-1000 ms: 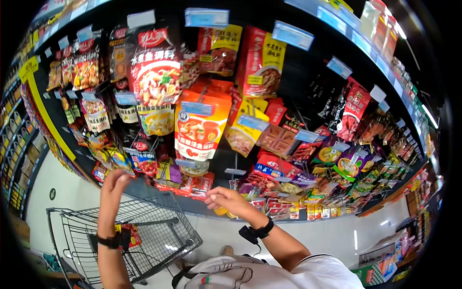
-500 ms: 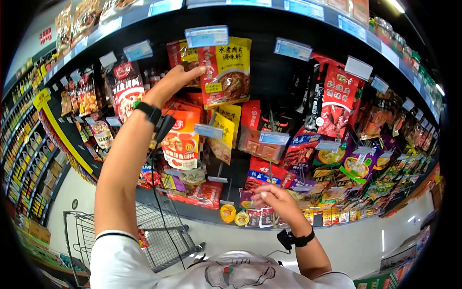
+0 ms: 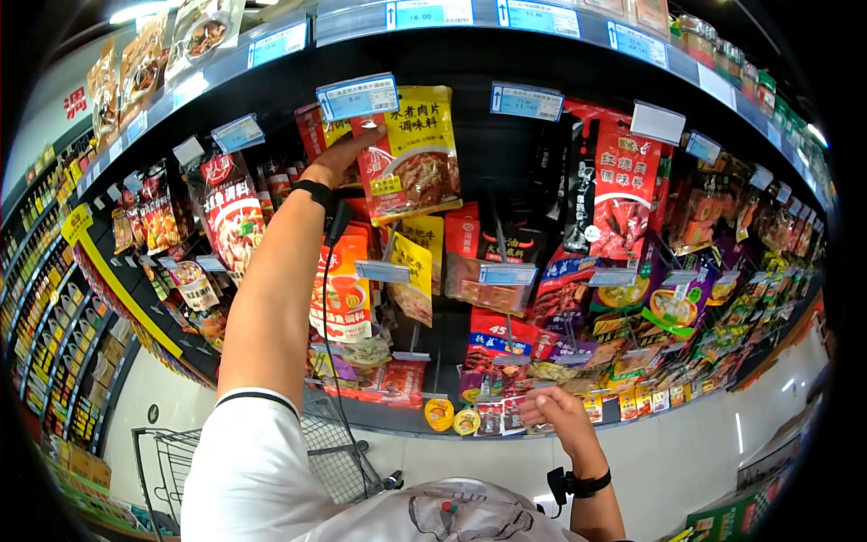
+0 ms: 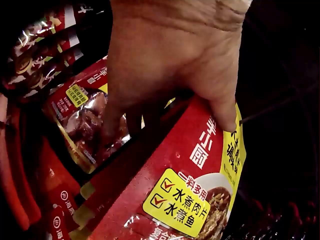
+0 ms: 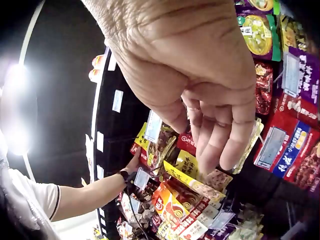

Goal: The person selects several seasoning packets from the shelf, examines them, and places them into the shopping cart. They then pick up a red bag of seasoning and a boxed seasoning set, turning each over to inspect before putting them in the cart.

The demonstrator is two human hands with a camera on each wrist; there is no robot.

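Observation:
My left hand (image 3: 341,158) is up at a hanging red and yellow seasoning packet (image 3: 415,163) with a picture of a meat dish. In the left wrist view the thumb (image 4: 226,117) lies over the packet's front at its top edge, and the other fingers reach behind it. Another red packet (image 4: 82,117) hangs just past those fingers. My right hand (image 3: 558,414) hovers low in front of the bottom racks, its fingers loosely bent around nothing. In its own wrist view, the right hand (image 5: 200,90) overlaps several hanging packets.
Blue price tags (image 3: 357,97) stick out on hooks over the packets. An orange fish seasoning pouch (image 3: 341,294) hangs below my left forearm, and a red pouch (image 3: 623,185) to the right. A wire shopping cart (image 3: 172,461) stands at lower left. A cable (image 3: 336,361) trails from my left wrist.
My left hand has risen from low over the cart to the red and yellow packet and now grips its top edge. The right hand has shifted to the right, staying low.

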